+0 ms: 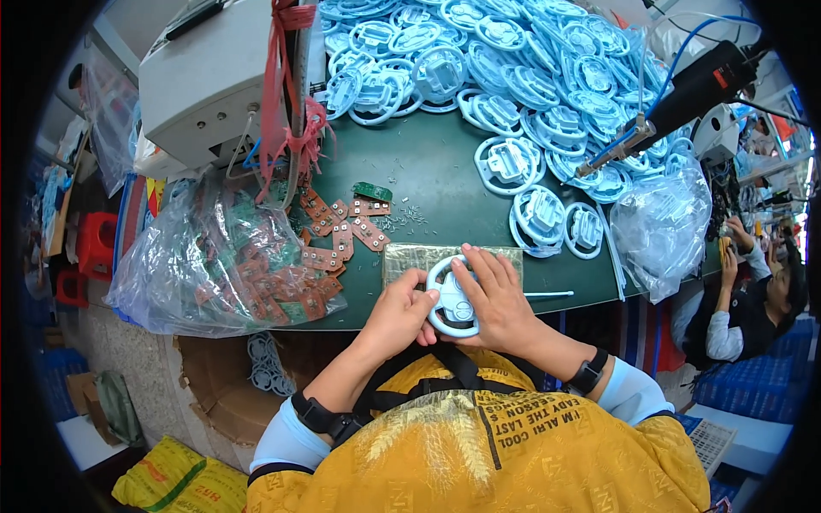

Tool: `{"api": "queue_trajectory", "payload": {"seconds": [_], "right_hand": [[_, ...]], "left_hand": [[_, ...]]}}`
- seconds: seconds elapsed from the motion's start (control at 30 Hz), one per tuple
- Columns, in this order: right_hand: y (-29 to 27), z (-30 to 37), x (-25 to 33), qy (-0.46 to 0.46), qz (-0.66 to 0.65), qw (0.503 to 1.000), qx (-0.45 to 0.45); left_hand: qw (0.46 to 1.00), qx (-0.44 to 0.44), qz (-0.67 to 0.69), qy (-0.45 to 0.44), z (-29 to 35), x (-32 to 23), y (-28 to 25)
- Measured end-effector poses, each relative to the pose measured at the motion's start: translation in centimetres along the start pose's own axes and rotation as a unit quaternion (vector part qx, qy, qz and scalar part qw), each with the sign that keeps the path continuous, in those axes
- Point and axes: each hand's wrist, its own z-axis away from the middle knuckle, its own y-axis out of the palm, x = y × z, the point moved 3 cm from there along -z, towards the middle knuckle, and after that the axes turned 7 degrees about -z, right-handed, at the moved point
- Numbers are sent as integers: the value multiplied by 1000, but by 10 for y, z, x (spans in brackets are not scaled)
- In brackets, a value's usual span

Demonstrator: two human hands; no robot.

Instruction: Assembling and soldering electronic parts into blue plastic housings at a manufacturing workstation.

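A light blue plastic toy steering wheel [453, 301] is held between my two hands above the near edge of the table. My left hand [398, 315] is closed on its left rim, with the thumb on top. My right hand [496, 299] lies over its right side, fingers fairly straight and close together, palm against the wheel. Behind the hands, a flat block wrapped in tape [410, 256] rests on the green tabletop [428, 171]. A thin pale rod [549, 295] sticks out right of my right hand.
Brown circuit boards [344, 239] and small screws [410, 219] lie left of centre, beside a clear bag of boards [231, 265]. Many steering wheels [513, 162] are heaped behind. A black power screwdriver [697, 96] hangs at right. A grey machine [205, 85] stands far left. Another person [753, 299] sits at right.
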Motion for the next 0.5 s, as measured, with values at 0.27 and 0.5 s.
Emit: {"api": "queue_trajectory", "payload": {"seconds": [0.27, 0.5], "right_hand": [[-14, 4, -2, -12, 17, 1000, 8], [-196, -8, -95, 49, -242, 804, -541]], "left_hand": [[999, -30, 13, 14, -1, 5, -1], [908, -135, -268, 293, 8, -17, -2]]}}
